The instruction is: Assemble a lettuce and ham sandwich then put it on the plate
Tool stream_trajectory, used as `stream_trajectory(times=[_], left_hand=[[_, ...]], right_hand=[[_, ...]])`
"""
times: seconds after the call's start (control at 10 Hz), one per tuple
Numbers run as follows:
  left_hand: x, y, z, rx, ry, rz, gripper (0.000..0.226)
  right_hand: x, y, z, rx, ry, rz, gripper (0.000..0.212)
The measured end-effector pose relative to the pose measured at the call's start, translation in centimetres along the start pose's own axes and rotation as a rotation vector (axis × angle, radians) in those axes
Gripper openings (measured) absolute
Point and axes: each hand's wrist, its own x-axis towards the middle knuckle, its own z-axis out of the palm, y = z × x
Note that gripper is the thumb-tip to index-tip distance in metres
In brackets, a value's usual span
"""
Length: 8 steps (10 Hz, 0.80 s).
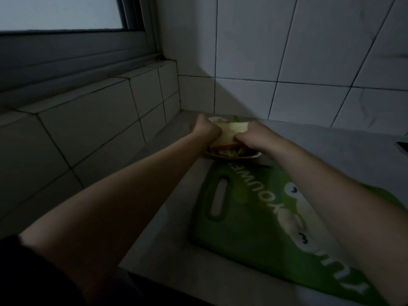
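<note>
Holding the sandwich (229, 133) from both sides: left hand (205, 129) is grasping its left edge, right hand (254, 135) is grasping its right edge, probably so the layers are not sliding apart. Sandwich is sitting on or just above the plate (254, 156); contact cannot be told in the dim light. Plate is lying on the desk (331, 138) at the far end of the green board (254, 228), near the tiled corner. Lettuce is poking out at the front and back. Board is carrying nothing.

hands hide most of the plate (254, 156).
</note>
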Motion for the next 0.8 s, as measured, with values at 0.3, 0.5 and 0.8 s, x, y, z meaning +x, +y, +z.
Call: stream_trajectory(times=[0.3,0.5,0.8], left_hand=[[-0.8,-0.3,-0.1,0.318,0.065,0.330,0.038],[-0.9,-0.9,0.2,0.354,0.020,0.371,0.013],[-1.8,-0.5,-0.5,0.382,0.029,0.372,0.031]], right_hand=[[-0.3,0.7,-0.3,-0.051,0.029,-0.121,0.036],[-0.4,1.1,0.1,-0.097,0.059,-0.146,0.041],[-0.4,1.3,0.0,-0.085,0.114,-0.139,0.040]])
